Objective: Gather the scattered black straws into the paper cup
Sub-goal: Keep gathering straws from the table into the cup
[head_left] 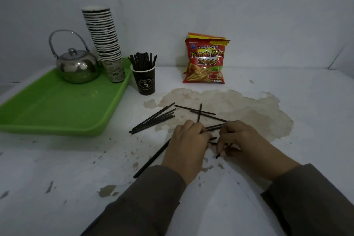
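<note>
We are pinching black straws (153, 119) off the table (287, 90) — left hand (188, 140) and right hand (239, 140) both clamped on them — paper cup (146, 82) standing beside the tray (57, 109).

The straws (153, 119) lying beyond and between the hands (188, 140) are plain black. Beyond the left hand, the paper cup (145, 81) is black with a white rim and a thin white cup drawing. Further left, the tray (57, 113) is bright green, the kettle (77, 67) shiny silver, and the stacked cups (104, 44) white with black lettering. Beyond the right hand, the French Fries snack bag (206, 59) is red and yellow. The table (57, 168) is white with beige patches. Both sleeves (149, 203) are dark grey-brown.
</note>
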Action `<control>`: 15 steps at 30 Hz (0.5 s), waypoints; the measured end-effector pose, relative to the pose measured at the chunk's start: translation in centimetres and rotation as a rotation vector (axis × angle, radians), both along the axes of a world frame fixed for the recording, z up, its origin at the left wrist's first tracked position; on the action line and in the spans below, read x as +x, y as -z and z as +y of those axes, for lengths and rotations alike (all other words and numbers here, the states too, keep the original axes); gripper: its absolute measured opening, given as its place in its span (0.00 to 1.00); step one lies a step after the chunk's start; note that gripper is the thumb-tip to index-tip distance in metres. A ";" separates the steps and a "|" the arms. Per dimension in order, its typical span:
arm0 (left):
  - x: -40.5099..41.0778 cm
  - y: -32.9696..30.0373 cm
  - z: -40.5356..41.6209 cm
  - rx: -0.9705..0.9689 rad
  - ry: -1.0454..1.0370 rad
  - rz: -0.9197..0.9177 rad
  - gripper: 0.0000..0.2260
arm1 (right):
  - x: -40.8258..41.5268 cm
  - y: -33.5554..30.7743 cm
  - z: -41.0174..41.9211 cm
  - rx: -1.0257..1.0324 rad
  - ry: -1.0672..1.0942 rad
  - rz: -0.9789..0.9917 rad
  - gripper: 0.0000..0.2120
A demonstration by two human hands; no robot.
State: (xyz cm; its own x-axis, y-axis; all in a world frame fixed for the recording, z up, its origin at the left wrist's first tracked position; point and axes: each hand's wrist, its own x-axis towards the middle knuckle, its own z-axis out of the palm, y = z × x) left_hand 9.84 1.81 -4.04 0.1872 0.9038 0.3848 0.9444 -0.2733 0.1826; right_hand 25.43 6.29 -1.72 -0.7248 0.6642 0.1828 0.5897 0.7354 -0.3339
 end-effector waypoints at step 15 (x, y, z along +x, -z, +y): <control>-2.7 -3.3 -0.9 0.010 -0.051 -0.294 0.08 | -0.4 -2.0 -1.0 -0.209 0.333 0.719 0.12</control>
